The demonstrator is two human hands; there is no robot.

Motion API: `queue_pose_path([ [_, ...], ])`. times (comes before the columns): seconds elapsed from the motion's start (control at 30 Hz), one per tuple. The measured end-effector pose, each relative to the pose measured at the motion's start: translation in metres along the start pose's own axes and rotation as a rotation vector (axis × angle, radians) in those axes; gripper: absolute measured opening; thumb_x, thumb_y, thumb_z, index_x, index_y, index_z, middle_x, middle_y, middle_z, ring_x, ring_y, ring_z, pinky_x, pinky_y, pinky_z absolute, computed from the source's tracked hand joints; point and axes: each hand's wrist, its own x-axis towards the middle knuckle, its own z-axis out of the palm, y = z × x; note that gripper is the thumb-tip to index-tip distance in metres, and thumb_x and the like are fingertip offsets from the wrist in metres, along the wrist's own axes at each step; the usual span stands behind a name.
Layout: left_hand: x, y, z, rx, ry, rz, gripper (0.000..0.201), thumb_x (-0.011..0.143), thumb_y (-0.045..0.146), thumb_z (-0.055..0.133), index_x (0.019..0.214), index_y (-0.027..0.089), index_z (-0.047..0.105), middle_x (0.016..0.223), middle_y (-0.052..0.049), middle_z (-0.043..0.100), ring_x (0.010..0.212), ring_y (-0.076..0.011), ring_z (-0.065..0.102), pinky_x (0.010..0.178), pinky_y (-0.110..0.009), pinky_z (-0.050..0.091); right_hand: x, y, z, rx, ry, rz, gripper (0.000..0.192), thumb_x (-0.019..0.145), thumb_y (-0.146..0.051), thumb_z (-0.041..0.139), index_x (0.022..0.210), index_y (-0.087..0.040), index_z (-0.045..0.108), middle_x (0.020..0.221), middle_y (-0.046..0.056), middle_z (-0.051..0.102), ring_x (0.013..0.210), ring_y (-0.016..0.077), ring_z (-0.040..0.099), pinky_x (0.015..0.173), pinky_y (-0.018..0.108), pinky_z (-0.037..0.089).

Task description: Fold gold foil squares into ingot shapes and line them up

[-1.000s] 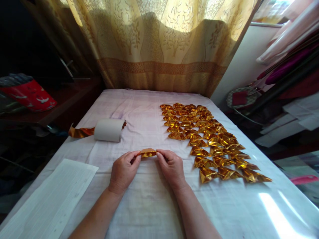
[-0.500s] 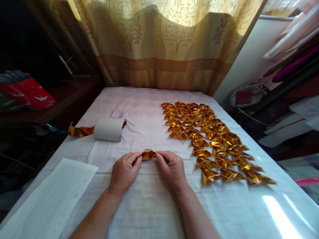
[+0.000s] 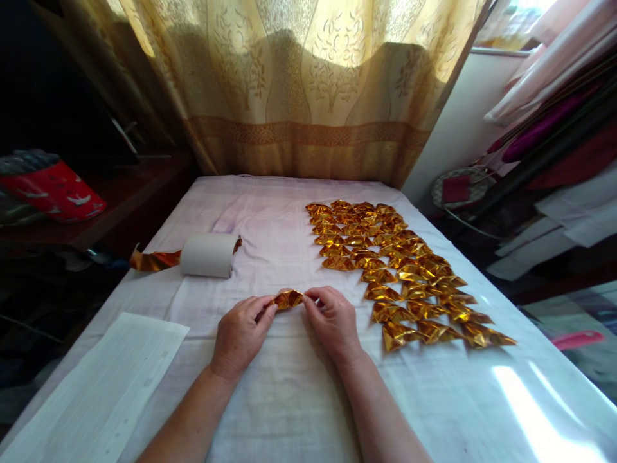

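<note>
A: What lay nearest the camera?

B: At the lower left of the frame a white sheet of paper [image 3: 96,386] lay flat on the pale cloth-covered table [image 3: 289,399]. Two bare forearms rose from the bottom edge toward the middle.

A: And the hands?

B: The left hand [image 3: 240,334] and the right hand [image 3: 332,319] met just below the centre of the frame. Each pinched one end of a small folded piece of gold foil [image 3: 288,299] between thumb and fingertips, the other fingers curled in. The piece sat between the two hands, low over the cloth; whether it touched the cloth could not be told.

A: What was beside them?

B: To the right, rows of finished gold foil pieces [image 3: 400,276] lay overlapping, running from the lower right up toward the centre of the frame. The nearest of them lay just beside the right hand.

A: Farther off?

B: Left of centre a white roll [image 3: 207,254] lay on its side, a gold foil strip [image 3: 154,260] trailing from it toward the table's left edge. Behind the table, across the top of the frame, hung a golden patterned curtain [image 3: 308,96].
</note>
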Motion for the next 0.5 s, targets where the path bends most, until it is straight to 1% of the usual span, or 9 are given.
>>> queue_pose_path([
  [0.07, 0.0, 0.001, -0.001, -0.011, -0.022, -0.005, 0.029, 0.092, 0.042, 0.054, 0.102, 0.024, 0.074, 0.096, -0.004, 0.077, 0.087, -0.0193, 0.072, 0.079, -0.028, 0.055, 0.003, 0.002, -0.006, -0.054, 0.036, -0.025, 0.018, 0.09, -0.027, 0.058, 0.078, -0.024, 0.071, 0.075, 0.001, 0.07, 0.067, 0.0155, 0.062, 0.067, 0.026, 0.046],
  [0.2, 0.001, 0.001, -0.004, -0.045, -0.057, -0.021, 0.032, 0.089, 0.047, 0.058, 0.103, 0.024, 0.075, 0.087, -0.002, 0.077, 0.073, -0.0167, 0.07, 0.071, -0.026, 0.055, 0.01, 0.011, -0.028, -0.194, 0.193, -0.06, 0.019, 0.092, -0.03, 0.058, 0.082, -0.024, 0.073, 0.081, 0.003, 0.072, 0.079, 0.0187, 0.062, 0.077, 0.03, 0.043],
  [0.27, 0.002, 0.001, -0.004, -0.047, -0.048, -0.025, 0.031, 0.089, 0.046, 0.056, 0.099, 0.024, 0.075, 0.085, -0.002, 0.076, 0.07, -0.0158, 0.069, 0.07, -0.026, 0.055, 0.013, 0.02, -0.041, -0.301, 0.262, -0.034, 0.018, 0.093, -0.031, 0.058, 0.088, -0.025, 0.075, 0.089, 0.005, 0.073, 0.083, 0.0202, 0.061, 0.081, 0.033, 0.04],
  [0.37, 0.002, 0.001, -0.004, -0.04, -0.023, -0.021, 0.029, 0.09, 0.042, 0.052, 0.094, 0.025, 0.076, 0.088, -0.002, 0.077, 0.073, -0.0161, 0.07, 0.071, -0.025, 0.055, 0.015, 0.034, -0.057, -0.421, 0.325, 0.033, 0.021, 0.092, -0.031, 0.057, 0.087, -0.025, 0.077, 0.088, 0.005, 0.075, 0.083, 0.0218, 0.061, 0.083, 0.036, 0.037],
  [0.43, 0.002, 0.001, -0.003, -0.036, -0.018, -0.01, 0.029, 0.091, 0.04, 0.051, 0.093, 0.025, 0.076, 0.089, -0.003, 0.078, 0.076, -0.0166, 0.071, 0.072, -0.026, 0.056, 0.016, 0.042, -0.062, -0.465, 0.348, 0.072, 0.021, 0.091, -0.031, 0.058, 0.087, -0.025, 0.077, 0.086, 0.006, 0.076, 0.082, 0.0225, 0.062, 0.082, 0.037, 0.034],
  [0.5, 0.002, 0.0, -0.003, -0.034, -0.013, 0.0, 0.029, 0.091, 0.038, 0.05, 0.092, 0.025, 0.076, 0.089, -0.003, 0.078, 0.078, -0.0173, 0.071, 0.072, -0.026, 0.056, 0.015, 0.047, -0.063, -0.487, 0.346, 0.094, 0.021, 0.09, -0.03, 0.058, 0.085, -0.024, 0.078, 0.085, 0.006, 0.077, 0.08, 0.0226, 0.063, 0.081, 0.037, 0.033],
])
